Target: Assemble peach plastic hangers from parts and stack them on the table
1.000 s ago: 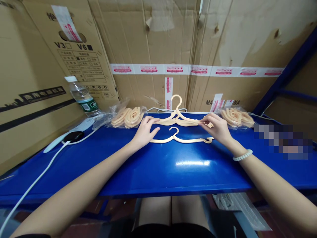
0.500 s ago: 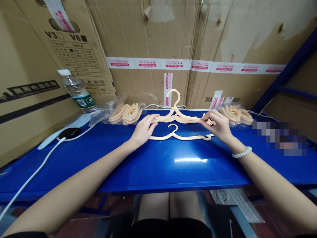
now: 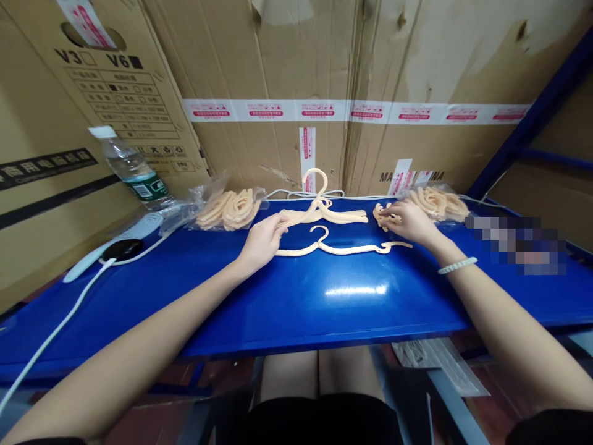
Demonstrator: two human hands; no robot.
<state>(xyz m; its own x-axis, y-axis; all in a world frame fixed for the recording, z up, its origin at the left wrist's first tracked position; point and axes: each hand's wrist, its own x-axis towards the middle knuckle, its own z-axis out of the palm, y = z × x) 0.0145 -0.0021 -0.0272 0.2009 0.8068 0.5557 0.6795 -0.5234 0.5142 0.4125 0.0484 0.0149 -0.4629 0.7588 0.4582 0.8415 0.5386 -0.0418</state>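
Note:
Several peach hanger pieces with a large hook (image 3: 319,209) lie together at the back middle of the blue table. My left hand (image 3: 263,242) is closed on the left end of these pieces. In front of them lies a wide peach hanger (image 3: 345,250) with a small hook, its left end reaching behind my left hand. My right hand (image 3: 414,221) is at a pile of small peach parts (image 3: 385,215) to the right, its fingertips pressed on them; whether it pinches one is hidden.
Clear bags of peach parts lie at left (image 3: 231,209) and right (image 3: 440,203). A water bottle (image 3: 134,170), a pale blue brush-like item (image 3: 139,227) and a black disc with a white cable (image 3: 123,249) are at left. Cardboard (image 3: 259,148) stands behind the blue table (image 3: 296,309).
My right hand has left the right end of the stacked hanger pieces and moved right to the small parts. My left hand stays at the left end. The view has shifted slightly.

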